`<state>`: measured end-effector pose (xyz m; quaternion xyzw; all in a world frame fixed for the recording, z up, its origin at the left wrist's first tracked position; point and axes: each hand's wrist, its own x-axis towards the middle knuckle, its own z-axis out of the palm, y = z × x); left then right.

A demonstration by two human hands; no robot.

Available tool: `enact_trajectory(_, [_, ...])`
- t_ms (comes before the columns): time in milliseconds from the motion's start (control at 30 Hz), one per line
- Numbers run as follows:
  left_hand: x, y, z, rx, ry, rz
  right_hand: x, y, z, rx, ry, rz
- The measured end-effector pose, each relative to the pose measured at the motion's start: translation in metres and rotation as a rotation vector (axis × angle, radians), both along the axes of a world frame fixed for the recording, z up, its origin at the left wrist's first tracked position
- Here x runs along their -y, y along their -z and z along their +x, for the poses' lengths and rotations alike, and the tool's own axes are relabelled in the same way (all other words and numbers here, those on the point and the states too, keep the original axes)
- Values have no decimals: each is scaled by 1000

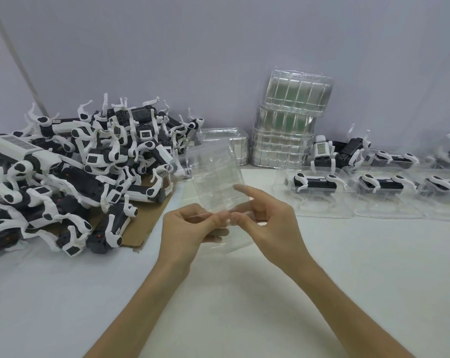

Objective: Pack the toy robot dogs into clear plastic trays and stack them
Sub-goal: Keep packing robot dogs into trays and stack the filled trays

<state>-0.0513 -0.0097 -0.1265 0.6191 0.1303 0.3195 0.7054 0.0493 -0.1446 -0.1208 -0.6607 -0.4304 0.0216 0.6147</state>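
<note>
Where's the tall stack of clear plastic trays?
Head view: the stack of clear trays stands against the back wall, right of centre, between the pile of toy robot dogs and the row of packed trays.

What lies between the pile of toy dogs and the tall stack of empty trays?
In the head view, a lower stack of clear trays sits there, partly behind the held tray.
</note>
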Motion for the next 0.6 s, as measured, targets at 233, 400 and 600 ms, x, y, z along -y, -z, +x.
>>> enact_trajectory(233, [-20, -10, -8, 149, -12, -253, 39, -28, 49, 8, 410, 323])
enact_trajectory(400, [-23, -6, -10, 161, 11, -470, 31, -34, 56, 256, 456, 203])
enact_trajectory(600, [-32, -6, -13, 221, 36, -610, -22, -58, 92, 547, 369, -58])
